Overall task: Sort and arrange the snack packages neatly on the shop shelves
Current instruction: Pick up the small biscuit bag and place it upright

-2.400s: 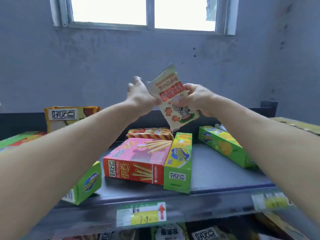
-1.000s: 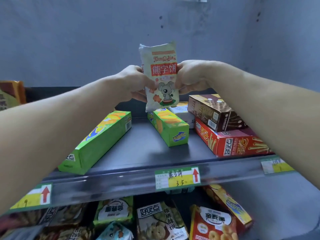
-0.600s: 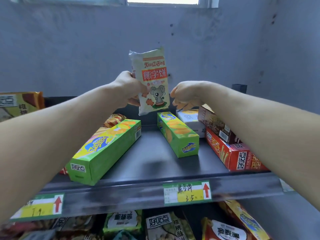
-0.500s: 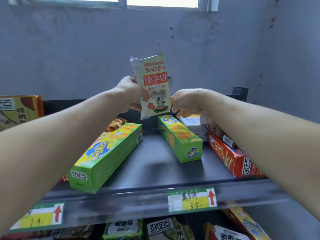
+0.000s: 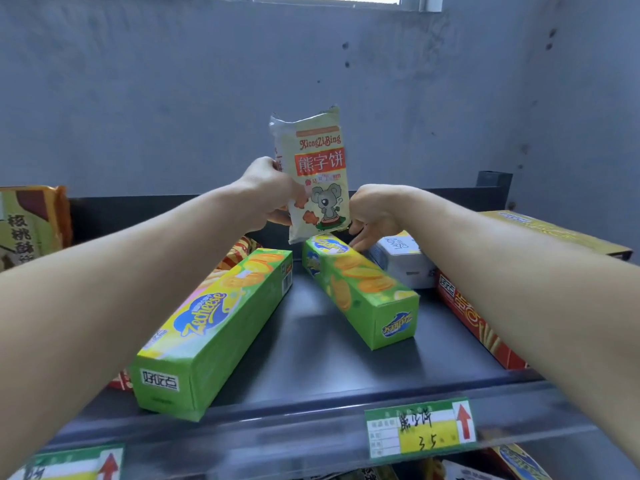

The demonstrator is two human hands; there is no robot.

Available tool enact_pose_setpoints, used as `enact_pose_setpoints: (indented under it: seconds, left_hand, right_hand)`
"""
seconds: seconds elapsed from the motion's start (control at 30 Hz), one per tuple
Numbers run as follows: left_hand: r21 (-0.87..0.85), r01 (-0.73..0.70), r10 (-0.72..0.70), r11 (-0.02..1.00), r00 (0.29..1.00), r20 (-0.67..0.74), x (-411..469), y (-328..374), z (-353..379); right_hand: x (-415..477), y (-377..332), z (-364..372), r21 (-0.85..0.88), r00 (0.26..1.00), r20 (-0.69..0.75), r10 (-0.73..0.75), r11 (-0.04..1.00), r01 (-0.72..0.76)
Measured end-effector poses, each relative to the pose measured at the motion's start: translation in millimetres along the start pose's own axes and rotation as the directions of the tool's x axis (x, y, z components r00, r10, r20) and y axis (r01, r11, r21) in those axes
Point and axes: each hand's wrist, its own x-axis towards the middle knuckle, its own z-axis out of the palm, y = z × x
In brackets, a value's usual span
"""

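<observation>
Left hand (image 5: 268,194) grips the koala packet (image 5: 317,174) upright, right hand (image 5: 375,213) loose-fingered, empty, just beside it

crinkly glossy plastic packet (image 5: 313,157) between fingers (image 5: 278,218) of the left hand (image 5: 266,192); just below them, a glossy cardboard box (image 5: 360,289) on a matt metal shelf (image 5: 311,358).

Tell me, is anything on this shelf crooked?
Yes. The left green box and the right green box lie flat, splayed apart instead of square to the shelf edge; the white box sits skewed too.
</observation>
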Motion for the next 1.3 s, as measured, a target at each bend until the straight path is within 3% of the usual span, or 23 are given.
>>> enact_pose_setpoints:
  seconds: [0.13, 0.33, 0.47, 0.77, 0.93, 1.1, 1.3]
  left_hand:
    - [-0.007, 0.003, -0.003, 1.000, 1.000, 0.018, 9.4, -0.3, 6.6]
    - [-0.010, -0.001, 0.002, 1.000, 0.997, 0.082, 20.5, 6.0, 38.8]
    - [0.052, 0.008, -0.015, 0.999, 0.992, 0.124, 25.9, 5.5, 63.3]
    - [0.170, 0.104, -0.108, 0.980, 0.994, 0.016, 48.8, -12.2, 51.5]
    - [0.267, 0.141, -0.154, 0.953, 0.988, 0.027, 52.2, -23.7, 49.6]
    - [0.202, 0.163, -0.180, 0.966, 0.981, 0.067, 58.2, -33.3, 69.2]
    - [0.193, 0.172, -0.189, 0.966, 0.980, 0.071, 59.3, -32.1, 71.1]
  right_hand:
    - [-0.8, -2.3, -7.5, 0.017, 0.999, 0.039, -0.017, 1.000, 0.016]
    - [-8.5, -7.7, -45.2, -0.022, 0.988, -0.095, -0.119, 0.993, 0.117]
    - [-5.0, -0.7, -48.3, 0.019, 0.991, -0.105, -0.081, 0.996, 0.084]
    - [14.1, -0.8, -20.4, 0.132, 0.990, -0.087, -0.108, 0.984, 0.119]
    - [20.5, 4.2, -16.8, 0.110, 0.999, -0.018, -0.047, 0.993, 0.049]
    - [30.0, 5.9, -29.1, -0.089, 0.982, -0.186, -0.024, 0.996, 0.008]
    - [36.2, 6.9, -31.7, -0.123, 0.979, -0.202, 0.011, 0.992, -0.037]
